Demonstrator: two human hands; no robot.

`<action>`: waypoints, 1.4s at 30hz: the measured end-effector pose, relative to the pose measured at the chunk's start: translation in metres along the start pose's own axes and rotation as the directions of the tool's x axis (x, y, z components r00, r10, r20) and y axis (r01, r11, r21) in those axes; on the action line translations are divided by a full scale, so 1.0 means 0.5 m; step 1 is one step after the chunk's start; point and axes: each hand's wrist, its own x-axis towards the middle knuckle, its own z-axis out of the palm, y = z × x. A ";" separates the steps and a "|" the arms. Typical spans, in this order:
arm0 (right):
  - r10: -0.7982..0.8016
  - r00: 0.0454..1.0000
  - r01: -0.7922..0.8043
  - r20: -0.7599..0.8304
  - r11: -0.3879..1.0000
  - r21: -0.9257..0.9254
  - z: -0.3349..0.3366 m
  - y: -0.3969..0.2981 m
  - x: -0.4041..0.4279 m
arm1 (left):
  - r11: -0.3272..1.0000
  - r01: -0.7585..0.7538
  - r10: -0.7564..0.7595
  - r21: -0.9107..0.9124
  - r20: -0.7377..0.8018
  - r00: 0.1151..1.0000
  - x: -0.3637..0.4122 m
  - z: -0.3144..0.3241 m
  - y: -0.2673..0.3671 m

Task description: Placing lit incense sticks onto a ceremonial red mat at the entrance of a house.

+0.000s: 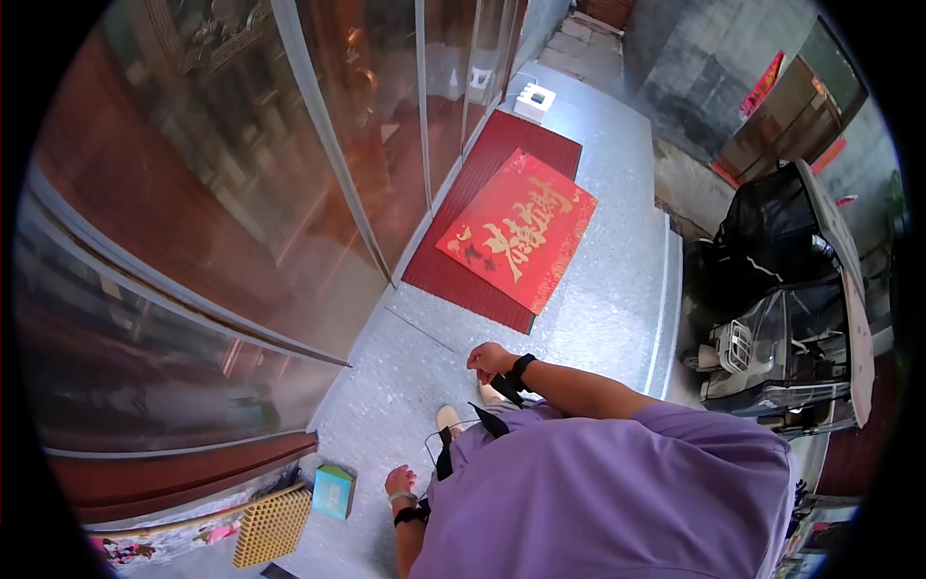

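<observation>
My left hand (401,481) hangs low at my left side, with a band and a black strap at the wrist. Its fingers are curled, and I see nothing in them. A teal box (333,492) on the floor is the nearest thing to it. In front of my body is my right hand (490,360), wearing a black wrist strap, its fingers loosely bent. No held thing shows there, but the palm is hidden. Beyond that hand, a red mat with gold lettering (522,231) lies askew over a dark red ribbed mat (474,293) on the speckled floor.
Glass sliding doors (304,239) run along the left. A yellow lattice paddle (273,527) with a long handle is at lower left. A white box-like object (534,102) stands past the mats. To the right, below a step edge (664,311), is a canopied vehicle (788,340).
</observation>
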 end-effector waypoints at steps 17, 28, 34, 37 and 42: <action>0.021 0.999 -0.014 0.045 0.989 -0.144 0.010 0.018 0.014 | 0.999 -0.045 0.046 0.007 -0.027 0.999 -0.017 0.002 -0.005; -0.047 0.997 0.055 0.063 0.989 -0.134 0.010 0.044 0.034 | 0.910 -0.310 0.296 0.274 0.092 0.951 -0.002 -0.026 -0.028; 0.010 0.997 -0.003 0.080 0.996 -0.089 0.000 0.010 0.020 | 0.996 -0.015 0.019 0.090 -0.033 0.999 -0.008 -0.002 0.001; 0.006 0.997 -0.001 0.071 0.997 -0.073 -0.004 0.000 0.021 | 0.993 -0.017 0.016 0.113 0.008 1.000 -0.008 -0.006 0.007; 0.015 1.000 -0.014 0.016 0.999 -0.036 -0.019 -0.005 0.033 | 0.995 -0.028 0.033 0.095 -0.055 0.998 -0.024 0.006 0.020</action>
